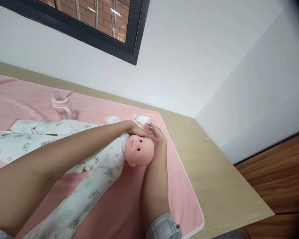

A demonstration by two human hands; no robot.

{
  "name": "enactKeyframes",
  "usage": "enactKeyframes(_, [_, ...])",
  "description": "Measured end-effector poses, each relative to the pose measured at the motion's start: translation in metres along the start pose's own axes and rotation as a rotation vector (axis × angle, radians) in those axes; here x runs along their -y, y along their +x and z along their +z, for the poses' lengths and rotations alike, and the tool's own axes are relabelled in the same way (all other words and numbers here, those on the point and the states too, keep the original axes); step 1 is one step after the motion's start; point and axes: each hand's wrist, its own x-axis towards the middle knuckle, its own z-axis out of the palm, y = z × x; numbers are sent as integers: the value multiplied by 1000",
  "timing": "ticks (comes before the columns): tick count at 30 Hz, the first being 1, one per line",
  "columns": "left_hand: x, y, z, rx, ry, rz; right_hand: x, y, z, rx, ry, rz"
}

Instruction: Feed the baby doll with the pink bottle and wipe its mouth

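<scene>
A baby doll (139,151) lies on its back on a pink mat (132,199), wearing a white one-piece suit with green animal prints. My left hand (139,130) reaches across the doll's chest to the far side of its head. Its fingers lie stretched toward my right hand (156,133), which curves round the top of the head with fingers apart. The fingertips of both hands meet or overlap beside the head. Just beyond them is a small white and clear item (141,119), partly hidden; I cannot make out its kind.
A baby bottle (62,106) with a pink collar and handle rests on the mat at the back left. The mat covers part of a wooden table (201,159) against a white wall. A dark-framed window (132,39) is above, and wooden panels (279,172) stand at right.
</scene>
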Motion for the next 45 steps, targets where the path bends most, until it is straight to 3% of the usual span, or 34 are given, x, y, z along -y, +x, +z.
enactKeyframes(3, [0,1,-6,48,-8,-80,-4,5,1,61,21,-53])
enactKeyframes(6, [-1,-7,-19,15,-11,-86,-7,11,-1,133,66,-121])
enactKeyframes(9, [-1,-23,-32,-142,-5,-47,-7,14,-3,179,127,-175])
enactKeyframes(12, [-1,-45,-42,-342,36,-61,-3,12,-2,142,190,-233])
enactKeyframes(15, [3,-64,-46,-467,46,-91,3,6,0,98,257,-301])
enactKeyframes(19, [14,-78,-44,-582,-87,-96,13,-3,4,94,280,-422])
enactKeyframes(23, [20,-84,-33,-640,-197,-49,31,-21,12,102,162,-508])
enactKeyframes(27, [11,-91,-22,-715,-206,72,53,-54,31,221,-25,-559])
enactKeyframes(31, [0,-102,-14,-615,-320,230,67,-83,50,415,-248,-588])
enactKeyframes(37, [-2,-121,-2,-375,-497,332,77,-105,66,545,-520,-594])
enactKeyframes(45, [0,-142,7,-397,-372,264,82,-127,92,654,-632,-571])
